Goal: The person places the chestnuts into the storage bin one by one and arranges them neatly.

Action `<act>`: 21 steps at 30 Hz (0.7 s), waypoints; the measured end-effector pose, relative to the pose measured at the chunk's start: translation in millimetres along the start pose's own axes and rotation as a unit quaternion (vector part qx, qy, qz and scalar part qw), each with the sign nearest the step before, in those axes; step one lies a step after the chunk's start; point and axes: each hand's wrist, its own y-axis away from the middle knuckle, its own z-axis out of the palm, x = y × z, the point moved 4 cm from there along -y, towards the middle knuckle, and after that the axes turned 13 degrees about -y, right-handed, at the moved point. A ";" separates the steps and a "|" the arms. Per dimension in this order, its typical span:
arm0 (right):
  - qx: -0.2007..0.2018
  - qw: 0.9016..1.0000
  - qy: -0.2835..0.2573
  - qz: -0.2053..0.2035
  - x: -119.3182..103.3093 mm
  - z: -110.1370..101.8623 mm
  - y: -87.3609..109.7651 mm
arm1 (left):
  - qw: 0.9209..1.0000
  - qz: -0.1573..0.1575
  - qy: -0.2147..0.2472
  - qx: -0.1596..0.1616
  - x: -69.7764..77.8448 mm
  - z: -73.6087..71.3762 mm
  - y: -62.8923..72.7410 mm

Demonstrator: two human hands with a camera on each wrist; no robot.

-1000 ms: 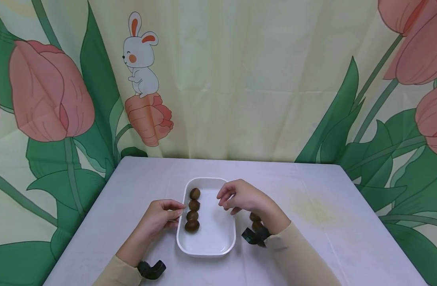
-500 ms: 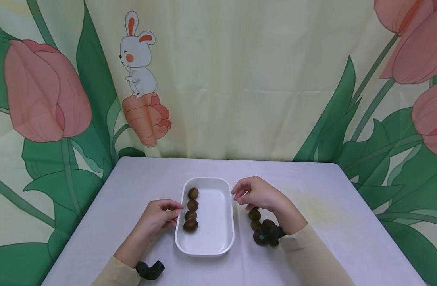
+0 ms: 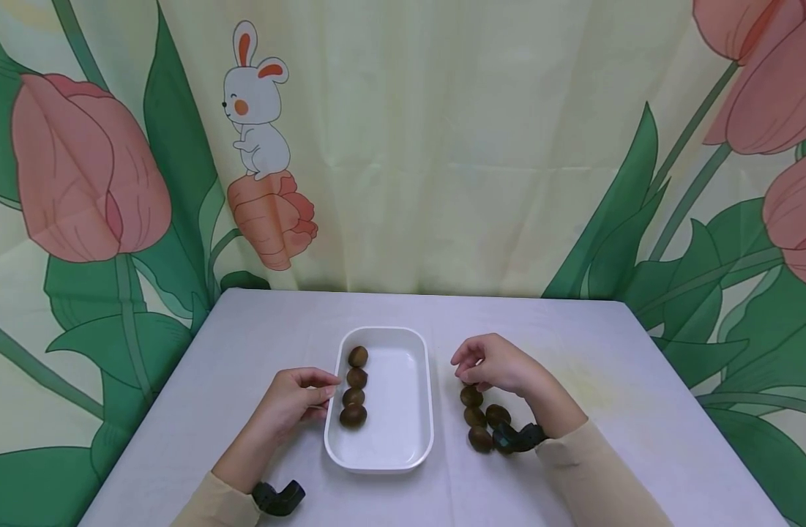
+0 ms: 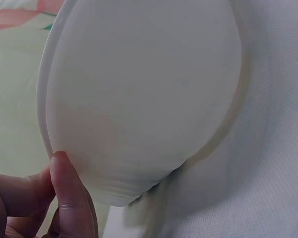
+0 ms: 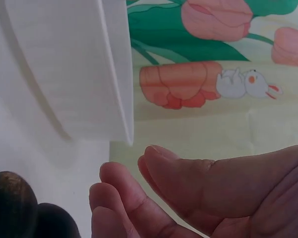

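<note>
A white rectangular tray (image 3: pixel 403 439) lies on the table, with several brown chestnuts (image 3: pixel 356 378) lined up along its left side. My left hand (image 3: pixel 300 395) pinches the tray's left rim; in the left wrist view its fingertip (image 4: pixel 62 163) rests against the outer wall. To the right of the tray my right hand (image 3: pixel 498 362) hovers over the far end of a loose group of chestnuts (image 3: pixel 474 417). Its fingers are loosely bent, and the right wrist view shows a gap between thumb (image 5: pixel 188 183) and fingers with nothing held. The right wrist and its camera partly cover this group.
A white cloth covers the table (image 3: pixel 541 322). Behind it hangs a curtain (image 3: pixel 429 146) printed with tulips and a rabbit. Dark wrist cameras sit on the left wrist (image 3: pixel 279 498) and the right wrist (image 3: pixel 517 438).
From above the tray's right side, my right hand has moved right to the chestnuts on the table, uncovering more of them. The left hand and the chestnuts in the tray stay put.
</note>
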 end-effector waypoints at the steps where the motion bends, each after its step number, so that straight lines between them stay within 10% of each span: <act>1: 0.003 1.000 0.001 0.001 2.2 -1.2 0.2 | 1.000 0.001 0.000 0.000 -0.4 0.0 -0.4; 21: 0.052 0.997 0.038 0.045 36.0 -10.0 3.1 | 1.000 -0.013 0.005 -0.002 -1.9 0.4 -1.1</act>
